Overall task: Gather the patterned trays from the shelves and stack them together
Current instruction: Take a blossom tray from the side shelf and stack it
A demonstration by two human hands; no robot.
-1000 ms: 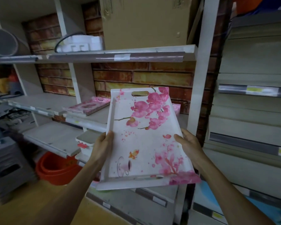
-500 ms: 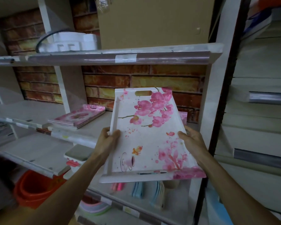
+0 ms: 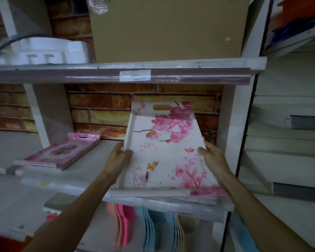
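Carrying floral tray point(image 3: 164, 155) in toward middle shelf point(image 3: 91, 160), closer than half a second ago.

Both hands grip it: left hand point(image 3: 117, 157) has fingers curled round the left rim, thumb on top; right hand point(image 3: 212, 159) clamps the right rim the same way. Tray sits tilted, far handle-slot end raised toward brick wall point(image 3: 102, 104), near edge low over the shelf lip. Versus the earlier frames the view has closed on the shelving, the tray now fills the bay under the upper shelf point(image 3: 116, 75), and the pink tray stack point(image 3: 60, 153) lies just beside it to the left, not touching. Grip unchanged. Judgement: one tray gathered, stacking not yet done; likely next is shifting left and lowering onto that stack, lining up rims so it nests. Cardboard box point(image 3: 167, 28) above, coloured plastic goods point(image 3: 149, 230) below.
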